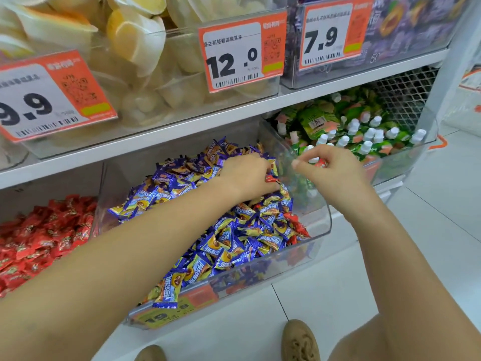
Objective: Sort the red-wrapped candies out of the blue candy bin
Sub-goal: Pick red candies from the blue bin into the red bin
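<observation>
A clear plastic bin (316,241) on the lower shelf is heaped with blue-and-yellow wrapped candies (223,241). Several red-wrapped candies (296,224) lie among them near the bin's right front. My left hand (247,178) reaches deep into the pile at the back right, its fingers closed on a red-wrapped candy (272,178). My right hand (330,168) hovers over the bin's right wall, fingers curled around a red-wrapped candy (322,163) that peeks out of the palm.
A neighbouring bin at the left holds only red candies (44,235). To the right, a bin holds green pouches with white caps (364,136). Upper shelf bins carry orange price tags (242,52). My shoes (299,341) stand on white floor tiles below.
</observation>
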Available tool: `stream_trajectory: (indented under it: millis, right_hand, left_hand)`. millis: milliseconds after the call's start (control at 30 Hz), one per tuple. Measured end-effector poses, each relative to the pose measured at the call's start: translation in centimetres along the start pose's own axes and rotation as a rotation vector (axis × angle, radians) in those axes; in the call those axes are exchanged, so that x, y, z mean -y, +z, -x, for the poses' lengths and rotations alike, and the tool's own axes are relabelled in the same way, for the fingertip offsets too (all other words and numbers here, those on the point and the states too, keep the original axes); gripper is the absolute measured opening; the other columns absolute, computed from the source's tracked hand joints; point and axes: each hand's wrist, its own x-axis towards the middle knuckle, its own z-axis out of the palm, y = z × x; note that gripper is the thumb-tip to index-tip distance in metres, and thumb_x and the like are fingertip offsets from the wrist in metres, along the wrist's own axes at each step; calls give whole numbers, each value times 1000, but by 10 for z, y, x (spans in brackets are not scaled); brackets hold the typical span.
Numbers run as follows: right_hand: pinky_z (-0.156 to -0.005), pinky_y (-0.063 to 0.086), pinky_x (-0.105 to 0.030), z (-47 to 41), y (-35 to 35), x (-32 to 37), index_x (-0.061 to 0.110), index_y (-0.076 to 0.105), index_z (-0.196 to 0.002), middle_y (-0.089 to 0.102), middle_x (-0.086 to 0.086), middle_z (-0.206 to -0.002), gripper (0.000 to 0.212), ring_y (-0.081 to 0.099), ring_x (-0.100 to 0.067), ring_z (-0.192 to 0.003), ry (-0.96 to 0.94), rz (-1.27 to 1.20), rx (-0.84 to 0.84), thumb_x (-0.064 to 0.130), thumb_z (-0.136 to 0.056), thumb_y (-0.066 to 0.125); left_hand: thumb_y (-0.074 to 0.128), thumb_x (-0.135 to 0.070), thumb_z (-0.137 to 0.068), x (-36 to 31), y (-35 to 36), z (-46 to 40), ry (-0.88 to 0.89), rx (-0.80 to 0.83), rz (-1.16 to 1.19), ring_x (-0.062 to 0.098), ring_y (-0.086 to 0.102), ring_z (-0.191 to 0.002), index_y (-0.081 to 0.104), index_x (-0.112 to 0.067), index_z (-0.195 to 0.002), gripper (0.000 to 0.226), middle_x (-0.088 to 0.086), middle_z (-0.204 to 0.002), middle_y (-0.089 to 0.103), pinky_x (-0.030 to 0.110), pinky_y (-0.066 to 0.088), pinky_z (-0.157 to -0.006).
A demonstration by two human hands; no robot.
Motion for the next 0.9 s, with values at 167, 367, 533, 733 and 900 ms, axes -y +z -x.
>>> stream_trajectory:
  millis: [167, 367, 533, 733, 900]
  right_hand:
    - [-58, 38, -29, -2, 0, 0, 28, 57, -118, 55, 2, -68, 34, 48, -12, -59, 15, 74, -9, 25, -84, 58]
    - [-52, 32, -28, -4, 5, 8, 25, 68, -99, 44, 11, -61, 26, 45, -11, -54, 1, -3, -83, 18, -89, 45]
    - [-56, 37, -28, -4, 18, 15, 28, 67, -82, 55, 7, -62, 14, 50, -12, -58, -38, 79, -17, 27, -89, 55]
    - [-62, 36, -30, -1, 42, 18, 28, 64, -110, 64, -5, -85, 27, 58, -26, -80, -164, 417, -1, 20, -93, 45]
    - [-62, 39, -30, -6, 41, 17, 27, 65, -112, 56, -3, -79, 31, 52, -23, -72, -118, 396, 43, 14, -92, 45]
  left_hand:
    - [60, -46, -88, 5, -8, -4, 37, 36, 92, 23, 60, -91, 62, -20, -101, 30, -1, -100, 60, 34, 47, -68]
    - [46, -28, -90, 52, -35, 15, -168, 43, 413, 17, 49, -62, 56, -16, -91, 15, 1, -76, 58, 27, 33, -53]
    - [54, -39, -89, 44, -18, 19, 14, 61, 71, 14, 56, -69, 63, -22, -90, 20, -4, -77, 62, 23, 33, -51]
    - [43, -52, -96, 33, -6, 15, 230, 212, -93, 22, 58, -101, 56, -29, -124, 39, 0, -109, 59, 32, 39, -65]
    - [54, -32, -95, 34, -3, 17, 251, 155, -118, 23, 60, -94, 60, -27, -118, 24, -3, -96, 64, 32, 41, -65]
